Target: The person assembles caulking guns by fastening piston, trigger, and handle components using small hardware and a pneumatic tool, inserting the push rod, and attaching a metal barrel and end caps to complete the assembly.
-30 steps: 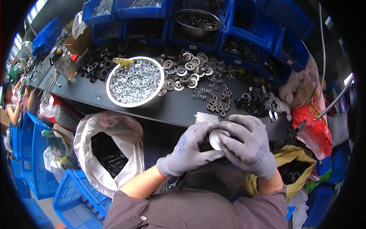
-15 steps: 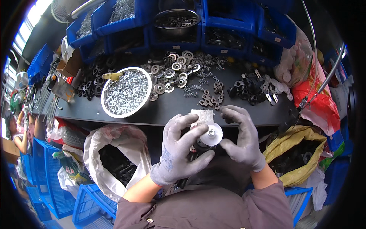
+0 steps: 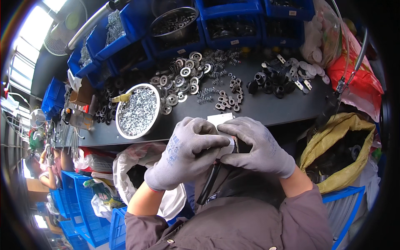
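Note:
Both my hands wear grey gloves and meet just off the bench's front edge. Between them sits a white round disc (image 3: pixel 227 150), mostly covered by fingers. My left hand (image 3: pixel 185 148) is closed, its thumb and fingers pressed on the disc's left side. From the right, my right hand (image 3: pixel 260 148) curls around the same disc, thumb below and fingers above. A pale metal plate (image 3: pixel 219 118) shows just beyond the fingertips. Below the disc a black bar-like handle (image 3: pixel 209 183) slants down toward my body. What lies under the disc is hidden.
On the dark bench (image 3: pixel 175 123) stand a white bowl of small metal parts (image 3: pixel 138 111), piled metal rollers (image 3: pixel 185 71), springs (image 3: pixel 205 96), small links (image 3: pixel 227 100) and black knobs (image 3: pixel 271 81). Blue bins (image 3: pixel 231 27) line the back. Open sacks flank me, a yellow one (image 3: pixel 337 150) at right.
My right hand has closed in from the right onto the white disc, which was more exposed before. My left fingers have bunched over it. The whole view has tilted.

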`<state>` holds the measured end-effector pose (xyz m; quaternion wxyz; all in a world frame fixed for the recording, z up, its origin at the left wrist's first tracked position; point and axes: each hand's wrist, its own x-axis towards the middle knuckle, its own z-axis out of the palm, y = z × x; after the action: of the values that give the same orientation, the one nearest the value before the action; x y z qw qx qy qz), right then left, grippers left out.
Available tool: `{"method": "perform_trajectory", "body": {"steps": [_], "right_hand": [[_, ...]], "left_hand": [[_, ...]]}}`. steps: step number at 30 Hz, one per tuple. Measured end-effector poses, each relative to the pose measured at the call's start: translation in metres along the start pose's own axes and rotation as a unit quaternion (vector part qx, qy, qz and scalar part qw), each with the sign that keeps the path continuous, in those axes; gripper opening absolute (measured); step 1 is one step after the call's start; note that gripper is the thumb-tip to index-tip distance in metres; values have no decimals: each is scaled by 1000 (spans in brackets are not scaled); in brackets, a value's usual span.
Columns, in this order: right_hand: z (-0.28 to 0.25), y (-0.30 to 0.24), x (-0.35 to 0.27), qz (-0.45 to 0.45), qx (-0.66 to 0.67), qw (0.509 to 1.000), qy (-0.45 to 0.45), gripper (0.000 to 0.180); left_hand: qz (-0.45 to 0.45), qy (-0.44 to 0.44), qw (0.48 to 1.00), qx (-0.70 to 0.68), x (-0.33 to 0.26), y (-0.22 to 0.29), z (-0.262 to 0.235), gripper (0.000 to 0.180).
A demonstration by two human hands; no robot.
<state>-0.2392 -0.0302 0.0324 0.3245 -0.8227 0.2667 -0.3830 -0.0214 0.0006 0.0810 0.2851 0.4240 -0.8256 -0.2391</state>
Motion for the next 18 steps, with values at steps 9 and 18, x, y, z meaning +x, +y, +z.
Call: {"method": "perform_trajectory", "body": {"steps": [9,18], "right_hand": [[0,12,-3,5,14,1000,-27,61],[-4,13,2,-17,10,999,-43,62]], "left_hand": [[-71,51,995,40,-2,12,-1,42],[9,6,988,154,-5,6,-2,28]]}}
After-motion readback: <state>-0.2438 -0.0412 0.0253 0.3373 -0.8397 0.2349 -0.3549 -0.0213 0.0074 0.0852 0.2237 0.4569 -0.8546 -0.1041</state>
